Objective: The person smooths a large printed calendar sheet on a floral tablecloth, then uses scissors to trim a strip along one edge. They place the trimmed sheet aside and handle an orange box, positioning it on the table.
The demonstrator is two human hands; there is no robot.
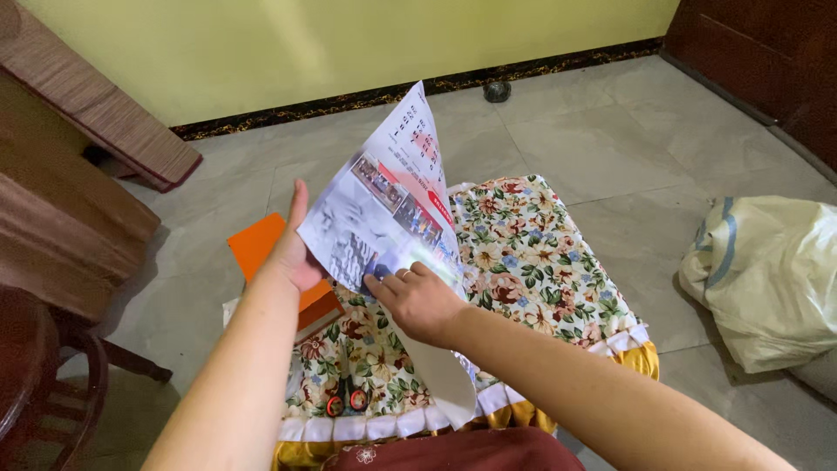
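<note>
The tiled floor (610, 131) runs to a yellow wall, with a wooden chair (44, 366) at the left and a pale sack (767, 270) slumped at the right. In the middle sits a low surface under a floral cloth (532, 262), its white frill and gold skirt hanging at the near edge; the cloth makes a flat bed for folding.

Over it rises a glossy printed sheet (392, 201), one corner tipped up towards the wall and its lower end trailing off the near edge. The left hand (295, 253) is open, palm flat behind the sheet's left edge, apparently propping it upright. The right hand (418, 301) grips the sheet near its middle, fingers pressing into the paper, which seems to set a crease.

An orange card (261, 244) lies on the cloth, partly behind the left hand. Red-handled scissors (346, 401) rest by the frill, within reach.
</note>
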